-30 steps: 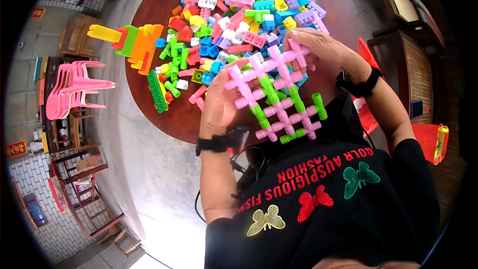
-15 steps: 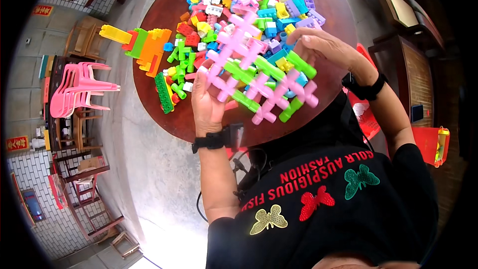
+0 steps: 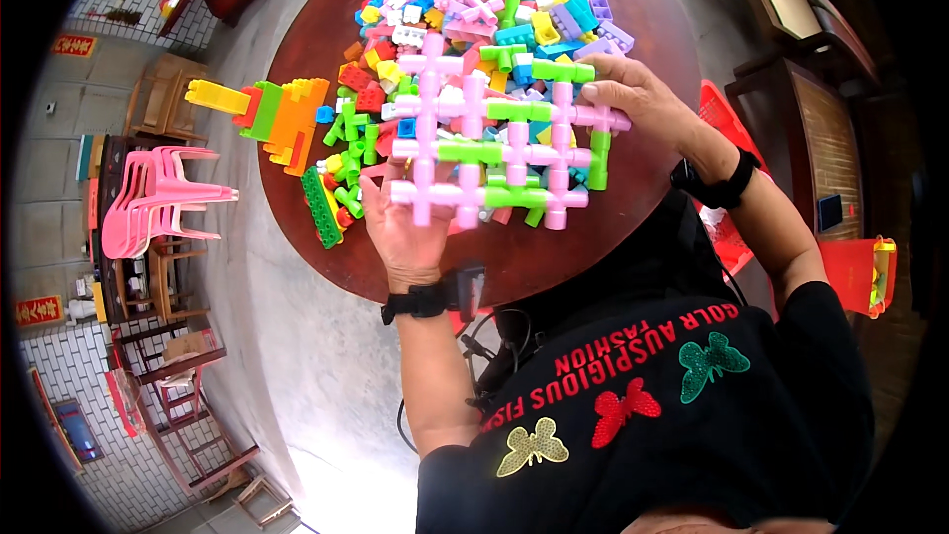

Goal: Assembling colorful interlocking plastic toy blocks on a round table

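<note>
Openly gridded, the lattice (image 3: 516, 143) is pink and green; the left hand (image 3: 403, 235), palm up, holds its near-left corner, the right hand (image 3: 638, 99), curled, its right edge.

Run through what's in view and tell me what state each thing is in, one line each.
Pink-and-green lattice: assembled, with open gaps.
Left hand: at the lattice's lower left, fingers largely hidden behind it.
Right hand: at the lattice's upper right; grip unclear.
Table: partly covered.
Loose blocks: heaped.
Orange, green and yellow build: joined together.
Pink chairs: stacked.
</note>
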A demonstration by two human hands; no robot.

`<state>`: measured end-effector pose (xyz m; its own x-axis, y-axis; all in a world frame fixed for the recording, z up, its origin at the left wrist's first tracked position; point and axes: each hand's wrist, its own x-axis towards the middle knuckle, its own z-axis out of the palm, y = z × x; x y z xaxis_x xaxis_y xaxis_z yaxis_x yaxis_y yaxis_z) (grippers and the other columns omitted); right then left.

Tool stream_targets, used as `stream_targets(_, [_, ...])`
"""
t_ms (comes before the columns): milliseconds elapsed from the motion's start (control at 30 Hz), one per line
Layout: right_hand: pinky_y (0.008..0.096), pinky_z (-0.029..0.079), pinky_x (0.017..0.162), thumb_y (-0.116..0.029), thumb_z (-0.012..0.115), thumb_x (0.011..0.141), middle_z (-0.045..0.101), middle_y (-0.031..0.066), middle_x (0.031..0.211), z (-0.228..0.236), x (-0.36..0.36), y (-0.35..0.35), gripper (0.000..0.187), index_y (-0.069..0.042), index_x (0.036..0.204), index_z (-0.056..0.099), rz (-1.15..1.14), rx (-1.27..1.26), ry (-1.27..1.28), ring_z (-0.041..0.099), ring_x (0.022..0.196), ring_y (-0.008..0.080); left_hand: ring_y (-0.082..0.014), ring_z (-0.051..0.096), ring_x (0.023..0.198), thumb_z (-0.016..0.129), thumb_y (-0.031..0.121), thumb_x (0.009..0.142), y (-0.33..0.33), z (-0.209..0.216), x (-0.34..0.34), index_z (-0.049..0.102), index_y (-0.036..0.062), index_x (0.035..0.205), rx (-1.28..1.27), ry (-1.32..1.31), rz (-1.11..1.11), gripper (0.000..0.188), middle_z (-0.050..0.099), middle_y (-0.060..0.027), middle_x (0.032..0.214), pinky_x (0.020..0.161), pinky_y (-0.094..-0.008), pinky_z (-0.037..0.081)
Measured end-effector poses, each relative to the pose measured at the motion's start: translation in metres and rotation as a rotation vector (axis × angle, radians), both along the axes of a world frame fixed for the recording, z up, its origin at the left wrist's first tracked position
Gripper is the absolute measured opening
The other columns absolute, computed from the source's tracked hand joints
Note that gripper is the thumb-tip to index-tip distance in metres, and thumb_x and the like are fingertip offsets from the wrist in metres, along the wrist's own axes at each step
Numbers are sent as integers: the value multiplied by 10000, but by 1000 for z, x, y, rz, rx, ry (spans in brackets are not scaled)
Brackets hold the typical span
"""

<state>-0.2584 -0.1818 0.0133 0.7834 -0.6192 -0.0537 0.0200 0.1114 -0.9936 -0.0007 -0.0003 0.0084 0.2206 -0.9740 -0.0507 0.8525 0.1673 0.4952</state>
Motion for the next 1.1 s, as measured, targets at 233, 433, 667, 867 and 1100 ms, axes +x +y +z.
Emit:
stream_targets(233, [191,452,684,-216,561,919,590,-4,861,-2,0,0,250,-38,1093,555,-20,-91,-57,552,779,47,-296,599,1014,535,411,898,5,8,-24,410,37,1319,121,-303,-154,577,603,-131,1102,896,-453,489])
stream_targets(433, [242,436,791,-267,495,941,576,34,946,6,3,1,296,-27,1104,552,-149,-23,-86,545,865,99,-249,611,966,538,163,892,-2,5,-22,435,50,1293,219,-458,-91,429,606,-114,1085,841,-395,521])
stream_targets(667, [248,473,757,-243,553,908,603,29,928,17,1,12,313,-27,1134,556,-123,-40,-61,586,809,98,-269,606,992,566,174,897,-2,6,-30,507,57,1196,144,-381,-5,326,590,-132,1117,853,-443,518])
stream_targets(867, [189,476,612,-225,587,891,599,-11,845,16,-10,-3,312,-33,1136,578,-132,-23,-83,565,688,42,-231,576,1074,611,2,773,7,12,-22,488,6,1240,136,-573,-239,483,566,-100,1182,906,-365,474])
stream_targets(1100, [198,462,661,-175,587,882,612,8,913,31,-15,-1,366,18,1190,553,69,116,-178,551,771,47,-241,563,1093,635,89,746,5,5,0,433,0,1315,-149,-546,-506,610,547,-111,1230,929,-364,443])
